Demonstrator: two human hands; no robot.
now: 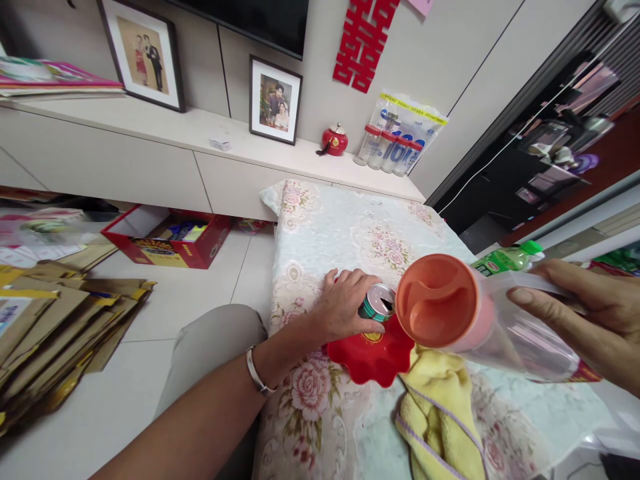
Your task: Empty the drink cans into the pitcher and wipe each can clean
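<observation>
My left hand (350, 303) is wrapped round a green drink can (379, 303) whose silver top has a dark opening. The can stands in or just above a red scalloped dish (373, 357); its base is hidden. My right hand (590, 313) grips the handle side of a clear plastic pitcher (525, 330), which is tipped far over to the left. Its orange lid (437, 303) faces me and nearly touches the can's rim. I cannot make out any liquid flowing between them. A yellow towel (440, 413) lies crumpled beneath the pitcher.
A flowered tablecloth (325, 233) covers the table. Behind the pitcher stands a green-capped bottle (510, 257). On the cabinet ledge are lidded glass jars (387, 150), a red pot (334, 140) and picture frames (275, 100). Flattened cardboard (60, 313) and a red box (170, 237) occupy the floor at left.
</observation>
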